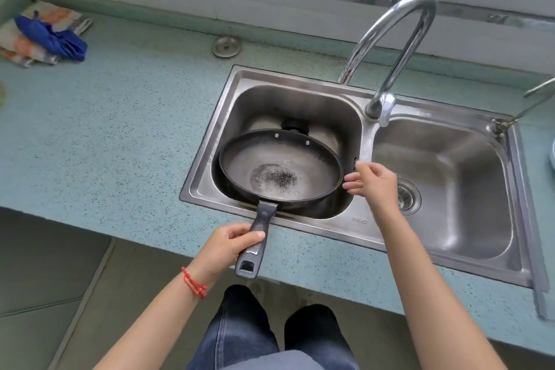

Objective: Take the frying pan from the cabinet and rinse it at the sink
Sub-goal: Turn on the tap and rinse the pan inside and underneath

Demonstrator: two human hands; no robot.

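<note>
The frying pan [280, 167] sits tilted in the left basin of the steel sink [365, 221], covering most of the basin floor; a dark drain shows beyond its far rim. Inside the pan lies a patch of dark specks. The left hand [223, 246] grips its handle, fingers curled round it. The right hand [372, 179] hovers beside the pan's right rim, fingers loosely spread. Stamped lettering on the sink's near edge is unreadable.

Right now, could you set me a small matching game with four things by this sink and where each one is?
Things:
1. pan
2. left hand
3. right hand
4. blue cloth

Places:
A. on the counter's far left
B. in the left basin
C. round the pan's handle
D. over the divider between the basins

Pairs: 1-B, 2-C, 3-D, 4-A
</note>
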